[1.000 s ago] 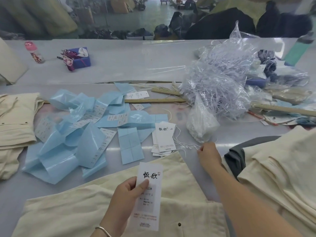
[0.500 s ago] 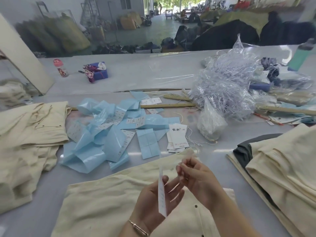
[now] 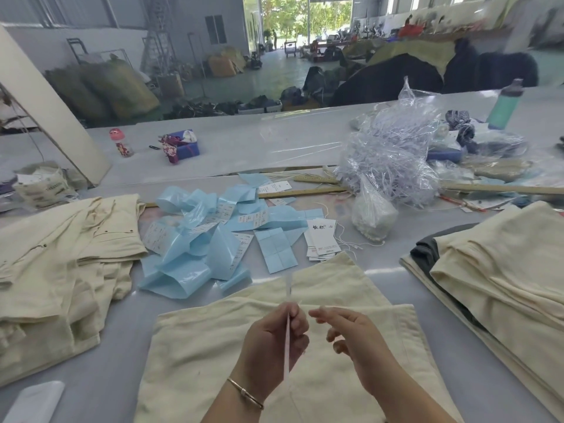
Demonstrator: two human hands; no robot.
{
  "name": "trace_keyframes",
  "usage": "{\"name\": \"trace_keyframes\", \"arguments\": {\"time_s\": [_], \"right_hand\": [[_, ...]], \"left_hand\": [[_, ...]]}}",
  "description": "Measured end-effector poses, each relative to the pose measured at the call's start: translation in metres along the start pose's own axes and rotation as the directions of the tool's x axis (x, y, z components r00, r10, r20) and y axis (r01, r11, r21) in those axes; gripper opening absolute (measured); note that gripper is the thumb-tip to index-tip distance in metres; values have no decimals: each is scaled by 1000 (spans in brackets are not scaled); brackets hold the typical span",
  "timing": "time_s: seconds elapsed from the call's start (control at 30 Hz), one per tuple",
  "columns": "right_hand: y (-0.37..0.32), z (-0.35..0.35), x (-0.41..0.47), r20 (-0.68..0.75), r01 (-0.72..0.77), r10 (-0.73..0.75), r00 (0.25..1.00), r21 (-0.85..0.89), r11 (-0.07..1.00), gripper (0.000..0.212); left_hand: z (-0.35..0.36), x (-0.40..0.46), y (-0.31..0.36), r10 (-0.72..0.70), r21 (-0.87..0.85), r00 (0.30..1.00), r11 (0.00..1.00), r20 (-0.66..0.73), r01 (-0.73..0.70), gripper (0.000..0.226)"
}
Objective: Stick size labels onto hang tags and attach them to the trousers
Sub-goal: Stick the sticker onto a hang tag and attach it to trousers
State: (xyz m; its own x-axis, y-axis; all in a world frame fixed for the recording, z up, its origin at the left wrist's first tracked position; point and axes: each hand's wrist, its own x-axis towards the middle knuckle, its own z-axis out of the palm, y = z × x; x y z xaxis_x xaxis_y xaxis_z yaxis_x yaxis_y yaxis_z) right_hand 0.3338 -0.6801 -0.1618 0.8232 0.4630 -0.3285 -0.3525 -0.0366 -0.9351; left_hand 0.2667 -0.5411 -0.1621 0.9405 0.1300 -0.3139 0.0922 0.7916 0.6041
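Cream trousers (image 3: 213,340) lie on a pale grey table (image 3: 100,361). Light blue label backing sheets (image 3: 195,248), white hang tags (image 3: 323,239) with black lettering, a teal bottle (image 3: 503,108), a pink-capped floral bottle (image 3: 120,145), and a dark grey garment (image 3: 422,254).

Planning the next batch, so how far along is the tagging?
Loose cream trousers heaped left look handled; whether tagged is unclear. In hand: left hand grips an edge-on hang tag; right hand seems to pinch something. Left: folded stack right and spare tags.

Two hands (image 3: 274,340) (image 3: 351,337), one hang tag (image 3: 287,340) (edge-on), two bottles (image 3: 121,144) (image 3: 505,103).
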Motion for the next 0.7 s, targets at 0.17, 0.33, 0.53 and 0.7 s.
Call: {"name": "trace_keyframes", "arguments": {"time_s": [0.17, 0.33, 0.53, 0.7], "right_hand": [[-1, 19, -14, 10, 4, -5, 1000, 76, 997, 14], [-3, 25, -19, 21, -51, 48, 999, 238, 970, 13], [-19, 10, -19, -81, 36, 3, 997, 471, 881, 10], [-32, -6, -22, -176, 390, -382, 907, 16, 921, 10]], "left_hand": [[5, -13, -8, -4, 185, 1000, 983, -21, 7, 31], [14, -25, -8, 34, 287, 999, 957, -9, -30, 21], [16, -36, 0, 180, 606, 984, 781, 12, -151, 35], [18, -37, 9, 390, 717, 921, 636, 21, -285, 34]]}}
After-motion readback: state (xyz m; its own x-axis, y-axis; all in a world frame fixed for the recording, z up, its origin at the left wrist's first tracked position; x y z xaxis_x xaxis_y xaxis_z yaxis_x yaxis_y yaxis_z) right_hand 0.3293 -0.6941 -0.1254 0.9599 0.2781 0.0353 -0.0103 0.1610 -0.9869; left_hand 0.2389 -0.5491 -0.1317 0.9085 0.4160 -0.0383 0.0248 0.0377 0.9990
